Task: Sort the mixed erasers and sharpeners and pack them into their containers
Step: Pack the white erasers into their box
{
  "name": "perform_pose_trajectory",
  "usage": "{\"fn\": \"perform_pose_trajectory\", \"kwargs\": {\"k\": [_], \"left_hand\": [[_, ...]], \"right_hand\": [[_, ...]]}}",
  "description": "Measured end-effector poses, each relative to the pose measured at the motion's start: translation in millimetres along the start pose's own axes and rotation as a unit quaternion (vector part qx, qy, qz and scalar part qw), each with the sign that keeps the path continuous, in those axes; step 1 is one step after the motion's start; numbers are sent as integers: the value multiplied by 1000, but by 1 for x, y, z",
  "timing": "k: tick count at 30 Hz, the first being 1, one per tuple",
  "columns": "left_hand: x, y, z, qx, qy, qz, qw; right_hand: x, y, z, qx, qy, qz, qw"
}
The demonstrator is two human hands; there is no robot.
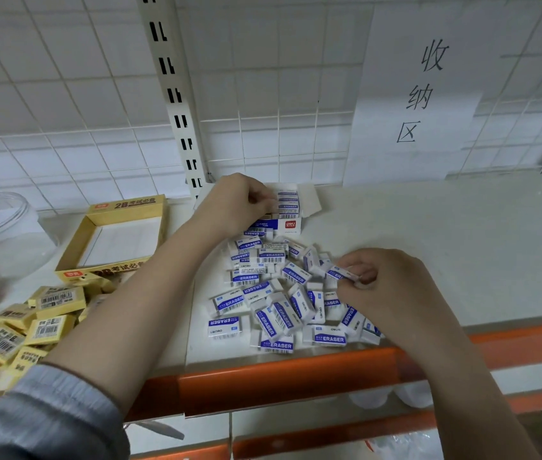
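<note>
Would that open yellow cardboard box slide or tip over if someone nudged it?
The yellow box looks empty and thin-walled, so it is probably light and would likely slide on the smooth shelf. Its low, wide shape makes tipping unlikely. The walls might flex if squeezed.

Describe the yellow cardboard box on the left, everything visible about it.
The yellow cardboard box is an open, lidless tray with low walls, printed "2B" plus Chinese characters on the far and near walls and a small red logo. It appears empty; its pale bottom shows. It sits flat on the white shelf, slightly skewed, left of the left forearm. Loose yellow erasers pile against its near wall. Neither hand touches it.
</note>
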State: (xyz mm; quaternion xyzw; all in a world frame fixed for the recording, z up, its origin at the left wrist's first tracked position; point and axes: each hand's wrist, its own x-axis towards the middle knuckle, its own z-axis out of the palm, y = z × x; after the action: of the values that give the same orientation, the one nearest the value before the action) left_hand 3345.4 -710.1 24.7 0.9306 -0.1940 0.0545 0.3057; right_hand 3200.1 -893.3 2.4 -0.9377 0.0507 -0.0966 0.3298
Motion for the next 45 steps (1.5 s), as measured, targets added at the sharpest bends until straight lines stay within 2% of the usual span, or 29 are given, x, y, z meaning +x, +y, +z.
{"fn": "perform_pose_trajectory", "kwargs": {"k": [5,10,16,22,28,31,35,39,43,45], "left_hand": [[-22,6,-12,-3,20,-10,1000],[-51,11,-22,-9,-18,-16,1000],[-75,15,-12,66,-61,-36,995],[-84,14,-1,71,-10,-35,997],[-94,15,4,30,47,-35,998],[-103,14,-2,18,68,-63,996],[-116,9,-12,-14,122,-93,988],[-122,5,-21,-17,137,-103,985],[-130,2,-27,-32,152,-119,981],[-133,2,-28,-39,157,-122,979]], "right_hand": [[-1,-8,-7,7,49,-49,998],[-3,-13,-9,68,119,-90,986],[-4,-16,-7,131,150,-124,972],[-3,-13,-3,157,130,-133,970],[4,-17,-6,167,125,-143,968],[19,-24,-13,182,123,-150,964],[49,-34,-8,154,96,-164,970],[80,-50,8,151,33,-177,972],[110,-65,28,231,-89,-105,963],[124,-70,40,234,-126,-80,961]]}}
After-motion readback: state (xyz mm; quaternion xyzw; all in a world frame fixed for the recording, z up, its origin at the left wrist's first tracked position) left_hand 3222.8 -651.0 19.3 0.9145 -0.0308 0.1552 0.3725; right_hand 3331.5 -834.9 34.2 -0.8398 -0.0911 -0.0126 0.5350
